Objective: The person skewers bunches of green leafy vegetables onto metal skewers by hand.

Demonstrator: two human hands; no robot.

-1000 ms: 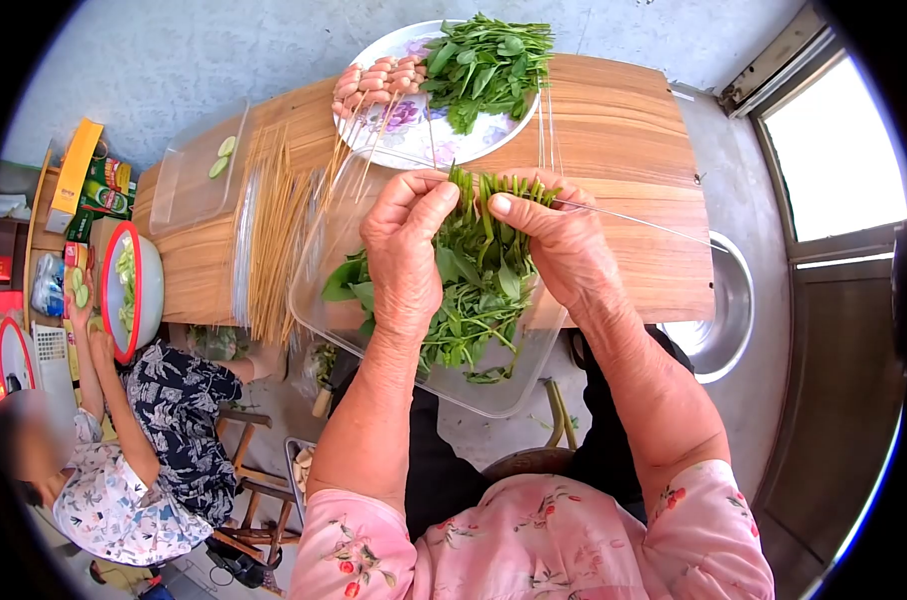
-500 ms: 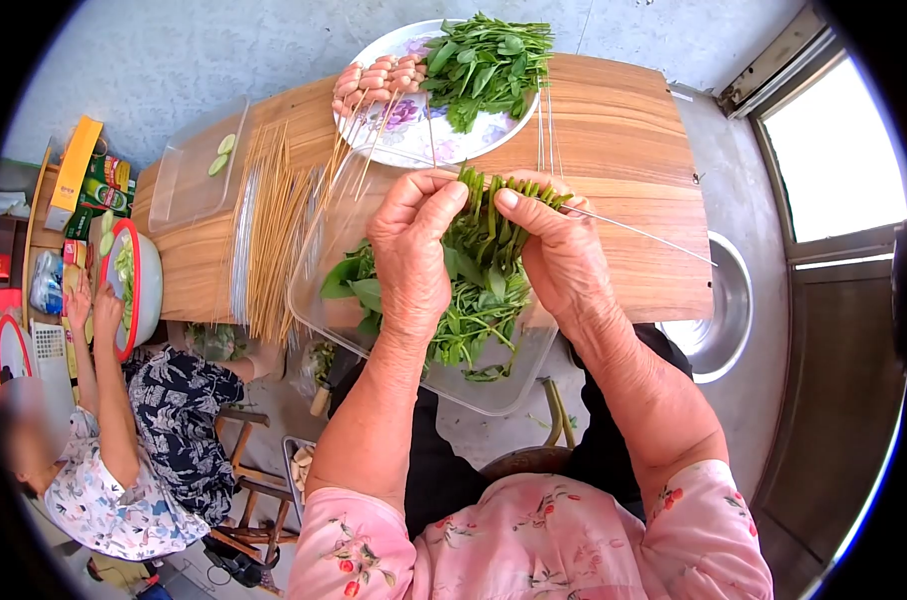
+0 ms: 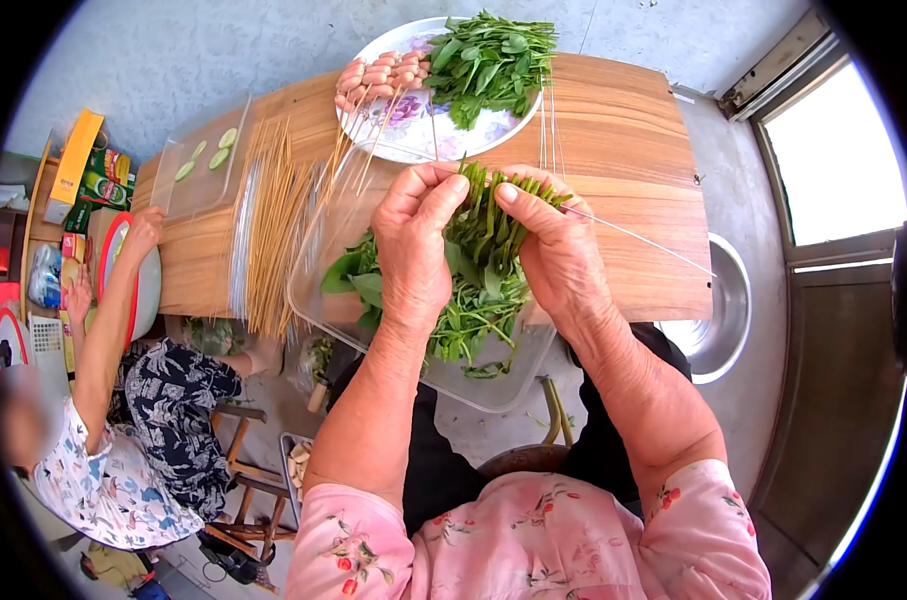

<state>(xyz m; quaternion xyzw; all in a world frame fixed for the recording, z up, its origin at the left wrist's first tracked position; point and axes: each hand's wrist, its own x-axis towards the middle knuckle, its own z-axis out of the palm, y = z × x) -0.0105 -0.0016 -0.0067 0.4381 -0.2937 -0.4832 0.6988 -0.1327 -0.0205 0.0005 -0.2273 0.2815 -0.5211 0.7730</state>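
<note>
Between my two hands hangs a row of leafy greens [image 3: 487, 215], their stems side by side on a thin metal skewer [image 3: 639, 235] that sticks out to the right. My left hand [image 3: 414, 235] pinches the left end of the row, thumb against fingers. On the right end my right hand [image 3: 559, 245] closes with its thumb pressed on the stems. Beneath them a clear plastic tub [image 3: 309, 290] holds more loose greens [image 3: 479, 325], partly hidden by my left hand and forearm.
A floral plate [image 3: 404, 125] holds skewered sausages [image 3: 379, 80] and greens [image 3: 489, 65]. Bamboo skewers [image 3: 274, 230] lie left, beside a tray [image 3: 199, 190] with cucumber slices. A co-worker [image 3: 114, 470] sits at the left. A metal basin [image 3: 729, 310] stands right.
My hands have shifted slightly right and stay closed on the skewered greens. The co-worker's arm has reached toward the tray, where another cucumber slice now lies.
</note>
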